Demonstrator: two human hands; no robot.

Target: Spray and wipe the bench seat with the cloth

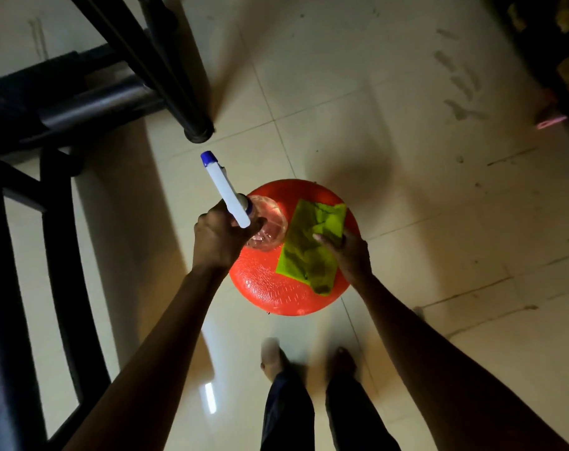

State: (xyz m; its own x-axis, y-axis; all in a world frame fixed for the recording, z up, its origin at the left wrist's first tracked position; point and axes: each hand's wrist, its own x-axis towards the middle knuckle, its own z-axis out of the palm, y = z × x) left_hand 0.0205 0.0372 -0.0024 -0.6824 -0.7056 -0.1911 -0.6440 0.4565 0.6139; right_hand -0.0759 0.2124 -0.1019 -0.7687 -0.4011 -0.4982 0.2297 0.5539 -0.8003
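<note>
A round red stool seat (267, 284) stands on the tiled floor below me. My left hand (219, 236) is closed around the neck of a clear spray bottle (270, 224) with a white trigger head and blue nozzle (226, 187), which stands on the seat's left side. A yellow-green cloth (304, 252) lies spread over the seat's right half. My right hand (350, 252) rests on the cloth's right edge, fingers pressing on it; whether it pinches the cloth I cannot tell.
A black metal bench frame (49, 105) with padded rollers and a slanted leg (197, 130) fills the left and top left. My two feet (306, 359) stand just behind the stool. Dark clutter sits at the top right corner (566, 60).
</note>
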